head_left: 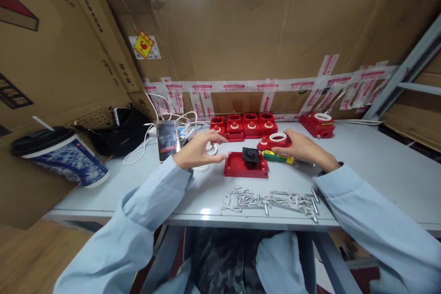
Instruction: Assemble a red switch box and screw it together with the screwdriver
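The left hand (198,149) is half open, with its forefinger stretched out and its thumb pointing at the left edge of a red cover plate (237,167) that lies flat on the bench (379,179), mid-front. A black knob (250,155) stands on this plate. A white ring (211,149) shows in the gap between thumb and fingers, but it is unclear whether the hand touches it.

The right hand (303,149) lies palm down. Its fingers rest against a red housing with a white ring (275,139), just behind the plate, and the hand partly covers a green and yellow screwdriver (277,157). I cannot tell whether it grips either one.

A loose pile of screws (272,200) lies near the bench's front edge, and a row of red housings (246,126) stands at the back. One more red housing (319,124) sits off to the right, and a phone (167,140) and a paper cup (60,156) are to the left.

The step looks like bringing the parts together at the plate. This calls for holding the plate flat and steady while the parts are lined up.
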The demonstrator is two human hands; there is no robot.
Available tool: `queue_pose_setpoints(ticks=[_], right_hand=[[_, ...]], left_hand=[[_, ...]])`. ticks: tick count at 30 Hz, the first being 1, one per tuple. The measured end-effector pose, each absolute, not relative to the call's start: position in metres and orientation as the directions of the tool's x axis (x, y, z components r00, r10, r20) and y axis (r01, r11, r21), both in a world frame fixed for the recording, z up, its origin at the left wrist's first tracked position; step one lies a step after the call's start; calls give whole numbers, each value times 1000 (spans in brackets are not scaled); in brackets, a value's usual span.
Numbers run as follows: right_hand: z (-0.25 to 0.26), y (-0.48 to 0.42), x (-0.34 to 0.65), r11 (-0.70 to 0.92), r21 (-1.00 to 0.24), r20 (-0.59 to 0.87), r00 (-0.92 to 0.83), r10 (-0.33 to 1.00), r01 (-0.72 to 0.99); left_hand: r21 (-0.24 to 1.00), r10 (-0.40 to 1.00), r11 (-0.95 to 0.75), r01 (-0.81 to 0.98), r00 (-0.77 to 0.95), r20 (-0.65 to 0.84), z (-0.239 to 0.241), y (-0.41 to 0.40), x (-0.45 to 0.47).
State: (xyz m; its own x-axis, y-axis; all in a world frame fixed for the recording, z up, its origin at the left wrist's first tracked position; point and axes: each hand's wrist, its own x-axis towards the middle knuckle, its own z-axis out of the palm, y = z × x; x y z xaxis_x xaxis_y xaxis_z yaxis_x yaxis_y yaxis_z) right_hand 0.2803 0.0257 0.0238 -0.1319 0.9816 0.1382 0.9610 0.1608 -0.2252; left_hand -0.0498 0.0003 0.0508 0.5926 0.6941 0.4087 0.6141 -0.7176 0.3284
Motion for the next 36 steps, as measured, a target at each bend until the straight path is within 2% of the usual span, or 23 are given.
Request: queue_pose_setpoints(ticks=[4, 14, 36], right_hand=[[25, 25, 279, 159, -224, 127, -133, 983, 961], [27, 22, 276, 138, -237, 129, -110, 986, 962], [29, 19, 274, 133, -222, 96, -114, 989, 966]], left_hand=[[409, 667, -745, 528, 604, 436, 42, 14, -8], [355, 607, -795, 492, 657, 448, 27, 21, 13], [326, 632, -775, 542, 673, 384, 29, 20, 16]])
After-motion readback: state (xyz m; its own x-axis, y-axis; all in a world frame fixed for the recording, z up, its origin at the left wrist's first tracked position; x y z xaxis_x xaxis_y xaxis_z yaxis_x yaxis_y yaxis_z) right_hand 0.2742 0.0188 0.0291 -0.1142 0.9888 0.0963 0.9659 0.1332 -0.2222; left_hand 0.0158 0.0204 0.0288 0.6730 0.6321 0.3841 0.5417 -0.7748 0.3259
